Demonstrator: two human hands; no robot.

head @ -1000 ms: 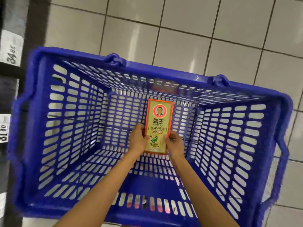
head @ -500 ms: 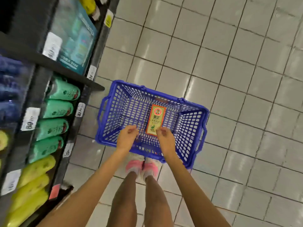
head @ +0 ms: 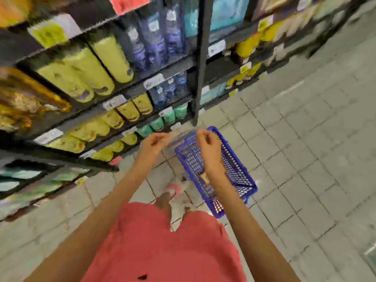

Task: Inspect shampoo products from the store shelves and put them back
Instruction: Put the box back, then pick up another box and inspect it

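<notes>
The frame is motion-blurred. A blue plastic basket [head: 236, 169] stands on the tiled floor in front of my feet. Inside it lies the orange and gold shampoo box [head: 204, 177], mostly hidden behind my right forearm. My left hand [head: 156, 142] and my right hand [head: 207, 143] are raised side by side above the basket's far end, fingers loosely curled, with nothing in either. The store shelves [head: 130, 86] run along the left, stocked with yellow-green bottles [head: 101, 64], dark blue bottles [head: 154, 41] and green bottles [head: 156, 124].
A black upright shelf post [head: 200, 58] stands just beyond my hands. Price tags [head: 153, 80] line the shelf edges. Grey floor tiles [head: 305, 139] stretch to the right of the basket. My pink shorts and pink shoe [head: 173, 190] show below.
Both hands have let go of the orange box, which now lies in the basket, and have risen. My view has swung up from the basket toward the shelves.
</notes>
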